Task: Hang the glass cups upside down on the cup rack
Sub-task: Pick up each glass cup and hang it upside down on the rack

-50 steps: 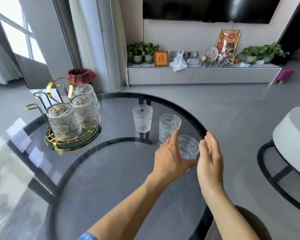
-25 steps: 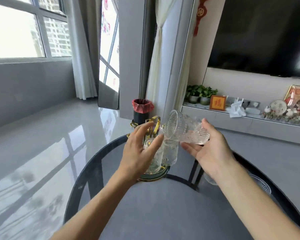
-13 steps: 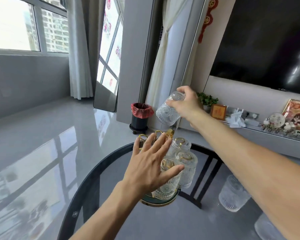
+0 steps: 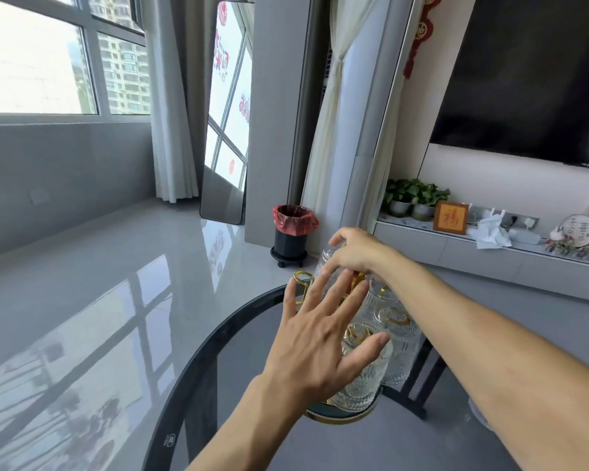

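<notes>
Since half a second ago our right hand has brought the glass cup down from above the cup rack to the level of its gold prongs. That hand grasps the cup by its base, mouth downward, at the far side of the rack; we cannot tell whether it is seated on a prong yet. Our left hand is released, fingers spread, hovering in front of the hung cups and holding nothing; contact with them is unclear. Three cups appear to hang inverted already, partly hidden behind the left hand. We judge this the fourth placement, roughly past the midpoint. One blurred cup edge shows on the tabletop behind the right forearm; any others lie out of view.
</notes>
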### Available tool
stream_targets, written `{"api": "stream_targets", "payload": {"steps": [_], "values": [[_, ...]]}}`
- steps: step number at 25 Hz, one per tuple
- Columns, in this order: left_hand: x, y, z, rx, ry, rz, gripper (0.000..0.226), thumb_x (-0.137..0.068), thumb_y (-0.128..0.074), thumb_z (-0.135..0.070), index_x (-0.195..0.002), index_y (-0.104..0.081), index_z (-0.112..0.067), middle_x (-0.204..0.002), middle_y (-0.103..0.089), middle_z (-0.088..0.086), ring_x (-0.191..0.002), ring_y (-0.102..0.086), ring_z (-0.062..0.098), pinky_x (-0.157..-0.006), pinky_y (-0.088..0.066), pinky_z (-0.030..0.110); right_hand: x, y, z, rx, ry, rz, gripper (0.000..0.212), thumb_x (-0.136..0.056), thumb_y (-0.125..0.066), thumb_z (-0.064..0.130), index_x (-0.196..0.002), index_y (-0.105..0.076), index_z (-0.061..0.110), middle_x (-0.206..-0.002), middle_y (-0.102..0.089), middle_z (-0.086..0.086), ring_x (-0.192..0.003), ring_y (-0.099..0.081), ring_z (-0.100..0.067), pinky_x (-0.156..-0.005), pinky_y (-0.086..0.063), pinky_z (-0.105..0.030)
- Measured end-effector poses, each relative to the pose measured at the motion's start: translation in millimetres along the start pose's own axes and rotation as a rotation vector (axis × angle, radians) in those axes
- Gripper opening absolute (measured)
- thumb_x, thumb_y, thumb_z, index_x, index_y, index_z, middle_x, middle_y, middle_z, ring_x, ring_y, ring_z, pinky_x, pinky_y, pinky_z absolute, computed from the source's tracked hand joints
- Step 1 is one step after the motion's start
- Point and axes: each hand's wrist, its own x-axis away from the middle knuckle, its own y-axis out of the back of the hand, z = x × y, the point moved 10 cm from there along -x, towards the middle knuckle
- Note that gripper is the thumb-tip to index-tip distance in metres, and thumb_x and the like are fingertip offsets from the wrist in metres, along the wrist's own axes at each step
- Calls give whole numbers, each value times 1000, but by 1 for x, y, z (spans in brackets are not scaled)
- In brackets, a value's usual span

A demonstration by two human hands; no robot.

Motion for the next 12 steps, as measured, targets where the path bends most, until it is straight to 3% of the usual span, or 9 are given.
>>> {"api": "stream_targets", "payload": {"steps": [2,5,7,9,12], "values": [[-1,0,1,15,2,-10,72,-93,-19,-72,-156,-19,-36,-166,-8,-12,-152,8,7,-120,5,54,-2,-5,0,35,-17,60,51,-68,-82,17,-114,-59,22,-104,-62,-3,-97,-61,-23,-82,-53,-36],[-1,0,0,56,17,-14,67,-95,-22,-67,-155,-21,-37,-166,-9,-14,-152,5,8,-120,6,52,-2,-10,7,114,9,114,40,-75,-76,12,-112,-63,18,-88,-62,0,-88,-61,-22,-64,-48,-29],[1,0,-2,69,21,-9,65,-96,-23,-65,-155,-20,-37,-165,-8,-15,-152,5,8,-120,8,52,0,-12,9,156,35,128,29,-77,-71,14,-105,-65,21,-87,-61,1,-90,-61,-22,-70,-51,-31],[2,0,-3,70,31,-10,65,-96,-23,-64,-155,-19,-38,-165,-7,-16,-152,4,9,-120,8,51,2,-9,8,178,67,92,14,-80,-67,20,-93,-68,22,-95,-64,-2,-95,-63,-23,-82,-54,-35],[2,1,-3,52,52,-1,67,-94,-22,-67,-155,-15,-40,-165,-5,-18,-153,3,12,-120,8,51,13,8,1,53,104,-83,24,-84,-56,36,-93,-70,19,-100,-70,-3,-90,-63,-22,-74,-48,-33]]}}
